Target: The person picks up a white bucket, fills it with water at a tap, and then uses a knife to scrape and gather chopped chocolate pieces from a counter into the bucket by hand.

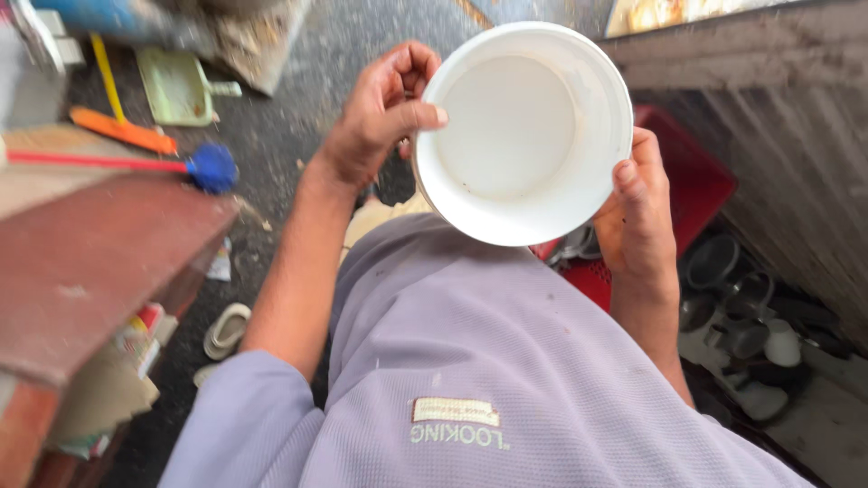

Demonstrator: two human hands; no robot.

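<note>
Though faintly stained inside, white round bucket (520, 136), rim between both hands.

The round white plastic bowl (523, 131), empty with faint specks inside, is held tilted, its opening facing the camera, above the lap.

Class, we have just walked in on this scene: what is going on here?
A person in a lilac shirt holds a white round container in both hands, its open side toward the camera; it looks empty. The left hand grips the rim with the thumb over the edge; the right hand supports the other side. A red crate and metal pots lie below.
</note>
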